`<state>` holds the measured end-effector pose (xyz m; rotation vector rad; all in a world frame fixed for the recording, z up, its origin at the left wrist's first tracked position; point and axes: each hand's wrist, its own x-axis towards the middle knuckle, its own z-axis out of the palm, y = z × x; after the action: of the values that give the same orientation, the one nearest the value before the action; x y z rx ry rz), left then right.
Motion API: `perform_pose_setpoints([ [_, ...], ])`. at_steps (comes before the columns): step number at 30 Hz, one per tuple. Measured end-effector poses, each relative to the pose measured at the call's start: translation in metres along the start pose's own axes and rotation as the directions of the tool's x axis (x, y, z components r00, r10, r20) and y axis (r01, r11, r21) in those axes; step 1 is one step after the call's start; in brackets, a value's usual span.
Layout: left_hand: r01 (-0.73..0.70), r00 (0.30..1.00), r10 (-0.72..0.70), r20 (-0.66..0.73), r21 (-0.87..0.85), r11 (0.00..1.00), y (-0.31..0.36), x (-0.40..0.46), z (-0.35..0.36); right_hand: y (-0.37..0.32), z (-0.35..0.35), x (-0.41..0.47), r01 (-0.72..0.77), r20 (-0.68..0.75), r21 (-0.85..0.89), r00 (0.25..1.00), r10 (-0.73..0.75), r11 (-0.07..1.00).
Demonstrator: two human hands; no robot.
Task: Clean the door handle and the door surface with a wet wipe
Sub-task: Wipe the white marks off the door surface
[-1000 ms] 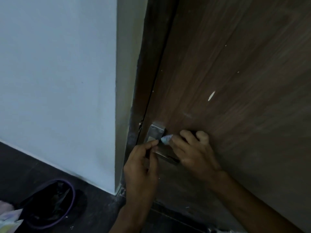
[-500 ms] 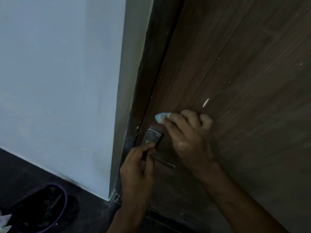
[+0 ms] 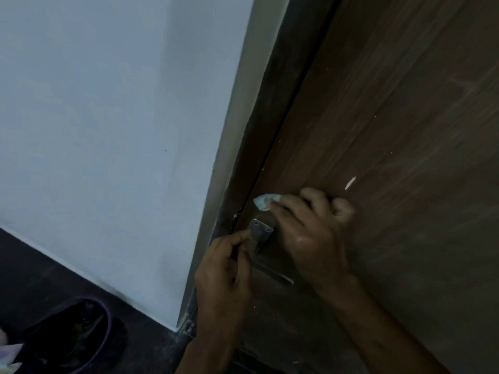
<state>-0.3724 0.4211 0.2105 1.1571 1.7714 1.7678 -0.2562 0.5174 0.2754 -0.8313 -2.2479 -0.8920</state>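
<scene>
Brown door (image 3: 391,117), white wall (image 3: 108,117) (dark floor). Right hand (image 3: 310,228) pinches wet wipe (image 3: 266,201) against door; left hand (image 3: 224,271) grips door handle (image 3: 260,234).

My right hand (image 3: 310,233) covers most of the wipe (image 3: 264,201); only a crumpled tip shows. My left hand (image 3: 224,276) hides the handle (image 3: 270,268) lever's near end. The bin (image 3: 81,338) is cut off at the bottom edge, contents too dark to tell.

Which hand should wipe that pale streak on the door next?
Probably the right hand: it already holds the wipe against the door, just left of the streak.
</scene>
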Motion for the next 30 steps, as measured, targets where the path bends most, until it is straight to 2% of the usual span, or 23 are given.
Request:
perform_pose_setpoints([
  [2,0.037,0.999,-0.037,0.003,0.0,0.999,-0.008,-0.003,-0.002,0.003,0.001,0.005,-0.08,-0.105,-0.008,0.991,0.079,0.997],
  [4,0.069,0.997,-0.069,0.032,0.013,0.998,-0.012,-0.006,0.0,-0.005,0.008,0.016,-0.075,-0.148,0.007,0.986,0.076,0.997],
  [9,0.049,0.997,-0.052,0.058,0.05,0.998,-0.022,-0.013,-0.004,-0.029,0.029,0.015,0.089,0.08,0.101,0.992,-0.097,0.991],
  [10,0.053,0.998,-0.055,0.043,0.048,0.997,-0.026,-0.013,-0.007,-0.025,0.028,0.01,0.063,0.072,0.092,0.995,-0.069,0.994],
  [14,0.105,0.994,-0.103,-0.026,0.067,0.992,-0.03,-0.013,-0.016,-0.031,0.026,0.018,-0.152,-0.119,0.062,0.98,0.158,0.986],
  [16,0.118,0.991,-0.114,-0.063,0.058,0.991,-0.026,-0.015,-0.021,-0.049,0.026,0.03,-0.196,-0.08,0.098,0.976,0.204,0.976],
  [18,0.139,0.987,-0.136,-0.081,0.031,0.99,-0.027,-0.014,-0.032,-0.065,0.023,0.032,-0.251,0.047,0.141,0.968,0.247,0.958],
  [20,0.153,0.982,-0.144,-0.123,0.062,0.986,-0.033,-0.014,-0.048,-0.074,0.014,0.022,-0.399,0.104,0.287,0.917,0.386,0.871],
  [23,0.174,0.965,-0.15,-0.215,0.098,0.98,-0.04,-0.013,-0.076,-0.105,-0.009,-0.004,-0.642,0.245,0.551,0.735,0.633,0.533],
  [25,0.189,0.951,-0.147,-0.272,0.133,0.973,-0.043,-0.014,-0.099,-0.144,-0.017,-0.015,-0.69,0.416,0.639,0.682,0.602,0.34],
  [27,0.212,0.943,-0.157,-0.295,0.166,0.963,-0.048,-0.013,-0.117,-0.181,-0.013,-0.018,-0.705,0.544,0.661,0.687,0.481,0.259],
  [30,0.271,0.913,-0.198,-0.358,0.167,0.948,-0.06,-0.011,-0.153,-0.229,0.004,0.001,-0.708,0.636,0.679,0.698,0.328,0.191],
])
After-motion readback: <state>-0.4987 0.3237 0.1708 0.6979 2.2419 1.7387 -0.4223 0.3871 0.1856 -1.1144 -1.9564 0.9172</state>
